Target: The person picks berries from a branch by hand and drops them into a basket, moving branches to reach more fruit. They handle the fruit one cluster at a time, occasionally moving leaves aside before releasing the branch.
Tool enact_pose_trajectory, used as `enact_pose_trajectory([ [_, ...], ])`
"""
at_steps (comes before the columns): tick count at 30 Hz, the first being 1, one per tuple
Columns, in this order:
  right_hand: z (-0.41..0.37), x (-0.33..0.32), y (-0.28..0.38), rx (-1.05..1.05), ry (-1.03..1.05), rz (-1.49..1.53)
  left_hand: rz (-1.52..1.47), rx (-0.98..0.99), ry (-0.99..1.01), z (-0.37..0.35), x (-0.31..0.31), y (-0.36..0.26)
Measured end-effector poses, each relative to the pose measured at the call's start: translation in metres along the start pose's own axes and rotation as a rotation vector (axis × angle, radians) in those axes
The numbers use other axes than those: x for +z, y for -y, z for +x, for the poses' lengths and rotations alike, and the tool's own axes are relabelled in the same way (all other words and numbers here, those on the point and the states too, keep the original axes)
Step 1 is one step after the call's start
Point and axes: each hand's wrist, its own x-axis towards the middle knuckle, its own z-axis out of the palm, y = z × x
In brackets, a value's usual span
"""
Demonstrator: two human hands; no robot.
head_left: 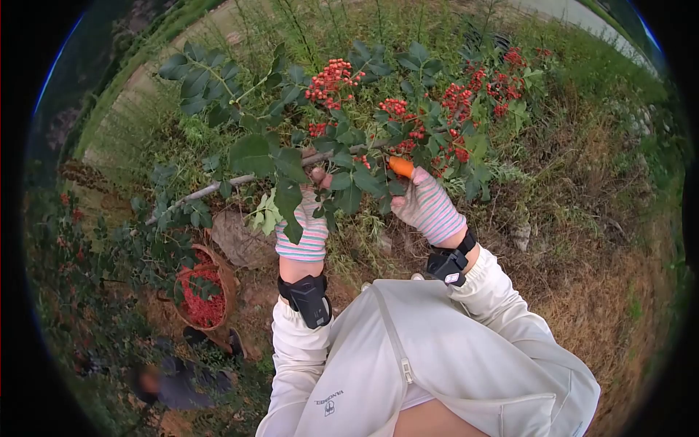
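A leafy branch (218, 188) with clusters of red berries (333, 79) stretches across the upper middle of the view. My left hand (309, 218), in a striped glove, is closed around the branch among the leaves. My right hand (426, 204), in the same kind of glove with an orange fingertip cover, reaches into the foliage beside a berry cluster (404, 120); leaves hide its fingertips. Both wrists carry black devices on straps.
A woven basket (227, 280) holding red berries stands on the ground at lower left. Another person (171, 382) crouches below it. Dry grass and weeds cover the slope to the right. More berry clusters (502, 84) hang at upper right.
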Motion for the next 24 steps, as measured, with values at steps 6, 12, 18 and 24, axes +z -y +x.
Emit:
enact_pose_trajectory([
  [6,0.002,0.006,0.014,0.090,0.041,0.085,-0.098,-0.045,0.132,0.025,-0.014,0.009],
  [12,0.007,-0.009,0.021,0.168,0.105,0.106,-0.029,0.057,-0.032,0.015,-0.001,0.012],
  [18,-0.002,0.026,0.024,-0.006,-0.150,-0.741,-0.023,0.045,-0.041,0.019,-0.004,0.016],
  [24,-0.004,0.006,0.010,0.229,0.153,-0.588,0.026,-0.015,-0.049,0.005,-0.008,0.010],
])
